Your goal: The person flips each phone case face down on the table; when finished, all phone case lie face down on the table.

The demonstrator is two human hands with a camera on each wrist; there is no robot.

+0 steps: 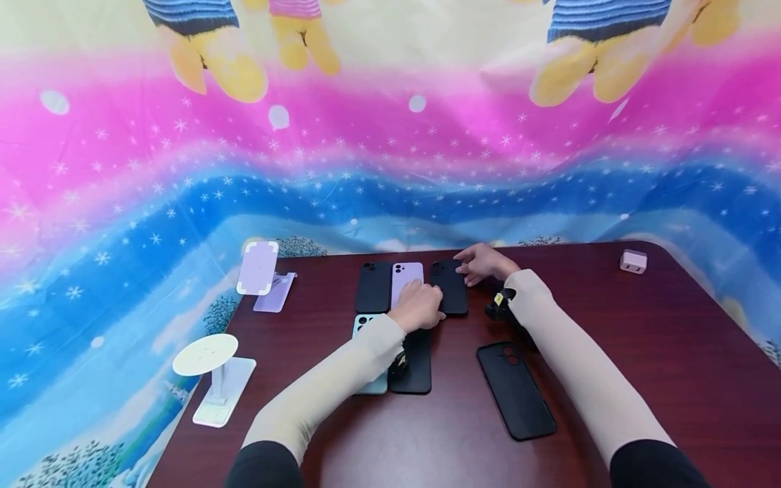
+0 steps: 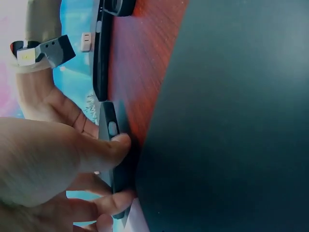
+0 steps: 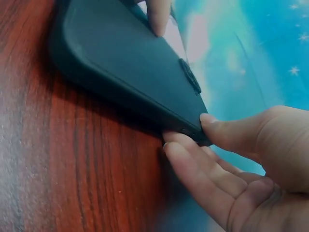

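A black phone case [image 1: 453,291] lies at the right end of the back row, with both hands at it. My right hand [image 1: 485,263] pinches its upper right edge, thumb [image 3: 224,130] on top and fingers [image 3: 183,154] low along the side. My left hand [image 1: 419,306] holds its left side, the thumb [image 2: 120,147] by the side button and a finger lower on the same edge. A lilac phone [image 1: 407,272] beside it is partly hidden under my left hand. Below, another black phone case [image 1: 415,369] fills much of the left wrist view.
Another black case [image 1: 373,288] ends the back row at left; a light blue phone [image 1: 363,324] lies below it, partly under my left sleeve. A loose black case [image 1: 517,393] lies slanted at right. Two stands [image 1: 257,269] [image 1: 207,356] are at left, a white charger plug [image 1: 633,261] far right.
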